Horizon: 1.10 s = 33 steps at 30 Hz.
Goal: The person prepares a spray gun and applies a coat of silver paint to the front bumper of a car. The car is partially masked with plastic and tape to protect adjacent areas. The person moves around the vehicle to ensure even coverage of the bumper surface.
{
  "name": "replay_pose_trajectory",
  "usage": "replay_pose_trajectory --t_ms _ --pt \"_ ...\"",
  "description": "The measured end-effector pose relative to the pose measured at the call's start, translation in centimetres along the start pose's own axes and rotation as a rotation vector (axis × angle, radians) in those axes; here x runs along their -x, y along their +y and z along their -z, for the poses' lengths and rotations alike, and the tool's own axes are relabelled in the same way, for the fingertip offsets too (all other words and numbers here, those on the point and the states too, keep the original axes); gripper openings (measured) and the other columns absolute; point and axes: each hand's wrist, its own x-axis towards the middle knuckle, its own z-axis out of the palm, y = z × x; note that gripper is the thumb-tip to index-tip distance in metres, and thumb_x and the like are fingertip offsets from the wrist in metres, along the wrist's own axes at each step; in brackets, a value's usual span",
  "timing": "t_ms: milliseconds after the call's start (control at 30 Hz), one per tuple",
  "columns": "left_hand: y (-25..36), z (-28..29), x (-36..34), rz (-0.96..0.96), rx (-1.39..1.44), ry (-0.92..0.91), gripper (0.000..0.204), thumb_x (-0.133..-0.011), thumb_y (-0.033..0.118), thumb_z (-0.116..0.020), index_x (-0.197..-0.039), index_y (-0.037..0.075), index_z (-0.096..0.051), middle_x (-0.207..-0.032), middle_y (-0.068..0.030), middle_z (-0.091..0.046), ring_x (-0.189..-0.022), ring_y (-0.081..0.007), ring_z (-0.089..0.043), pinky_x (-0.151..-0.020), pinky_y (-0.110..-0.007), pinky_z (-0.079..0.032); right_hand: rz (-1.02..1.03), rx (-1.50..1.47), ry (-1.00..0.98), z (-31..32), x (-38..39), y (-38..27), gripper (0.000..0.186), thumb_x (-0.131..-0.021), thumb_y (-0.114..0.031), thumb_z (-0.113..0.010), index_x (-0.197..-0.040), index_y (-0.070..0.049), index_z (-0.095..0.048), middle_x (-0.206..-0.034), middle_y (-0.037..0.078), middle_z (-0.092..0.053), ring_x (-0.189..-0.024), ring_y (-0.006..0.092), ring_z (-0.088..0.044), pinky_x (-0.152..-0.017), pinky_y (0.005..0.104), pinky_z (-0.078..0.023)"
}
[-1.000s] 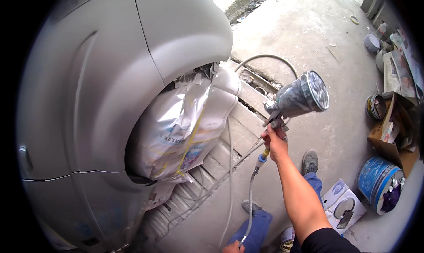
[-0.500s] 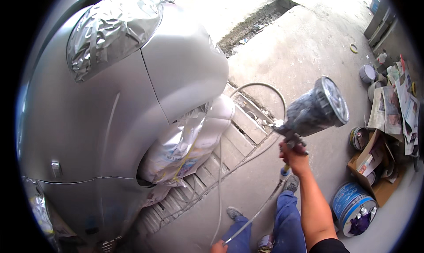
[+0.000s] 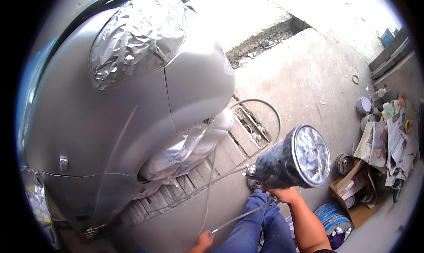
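Note:
My right hand (image 3: 282,194) is wrapped round a paint spray gun (image 3: 274,164), most of its grip hidden under the large smeared cup. The round lid of that cup faces up at me, and the nozzle points left toward the car. My left hand (image 3: 204,240), low in view, is closed on the grey air hose (image 3: 238,217), which runs across my legs to the gun. Left of the gun stands a silver-grey car fender (image 3: 119,125). Crumpled foil (image 3: 139,39) covers its headlight, and plastic sheeting (image 3: 179,153) wraps the wheel.
A slatted floor drain (image 3: 205,178) runs beside the car, with hose looped over it. Farther off, a trench (image 3: 276,43) cuts the concrete. Along the right lie newspapers (image 3: 375,138), a cardboard box (image 3: 364,204), paint cans (image 3: 364,104) and a blue drum (image 3: 324,215).
The spray gun has come down and nearer to me, its lid turned more toward my view. My left hand has shifted left and slightly up with the hose. The whole view has shifted.

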Motion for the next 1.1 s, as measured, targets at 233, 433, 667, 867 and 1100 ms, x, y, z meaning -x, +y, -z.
replay_pose_trajectory --t_ms 233,433,667,867,1100 --pt "2.7 2.0 -1.6 -0.087 0.119 -0.035 0.043 -0.082 0.047 -0.055 -0.1 0.007 -0.061 -0.096 -0.0199 -0.064 -0.094 -0.0383 -0.06 -0.08 -0.046 -0.047 -0.265 -0.365 0.452 6.0 -4.1 -8.2 0.022 -0.089 -0.022 -0.058 -0.104 -0.005 -0.059 -0.07 0.001 -0.059 -0.059 0.0082 -0.054 -0.051 0.0201 -0.04" --pt "3.8 5.5 -1.2 -0.094 0.24 -0.062 0.043 -0.083 0.044 -0.055 -0.098 0.004 -0.061 -0.096 -0.0218 -0.063 -0.094 -0.0399 -0.059 -0.079 -0.046 -0.047 -0.278 -0.38 0.749 8.4 -4.7 -13.1 0.026 -0.091 -0.029 -0.057 -0.106 -0.008 -0.058 -0.067 -0.001 -0.056 -0.051 0.0057 -0.048 -0.044 0.0186 -0.035" --pt "4.7 6.3 0.0 -0.053 0.17 -0.058 0.042 -0.083 0.044 -0.057 -0.099 0.005 -0.061 -0.101 -0.02 -0.062 -0.097 -0.0386 -0.058 -0.081 -0.044 -0.047 -0.269 -0.172 0.035 6.4 -2.7 -17.5 0.021 -0.084 -0.015 -0.063 -0.1 -0.002 -0.061 -0.086 0.006 -0.062 -0.081 0.0152 -0.059 -0.071 0.0288 -0.048" --pt "10.8 5.2 4.0 0.004 0.218 0.044 0.041 -0.083 0.045 -0.056 -0.096 0.006 -0.062 -0.095 -0.0191 -0.064 -0.093 -0.038 -0.059 -0.079 -0.045 -0.047 -0.309 -0.199 -0.028 13.0 -6.5 -18.3 0.021 -0.079 -0.01 -0.063 -0.098 -0.001 -0.062 -0.081 0.004 -0.064 -0.073 0.0136 -0.06 -0.063 0.028 -0.048" --pt "22.8 1.0 10.0 0.125 0.442 -0.035 0.042 -0.084 0.046 -0.055 -0.091 0.005 -0.063 -0.091 -0.0203 -0.064 -0.091 -0.0382 -0.06 -0.079 -0.045 -0.046 -0.221 -0.202 0.425 25.0 -11.5 -17.9 0.034 -0.09 -0.032 -0.055 -0.111 -0.005 -0.054 -0.067 0.001 -0.054 -0.054 0.0075 -0.047 -0.047 0.0207 -0.034"
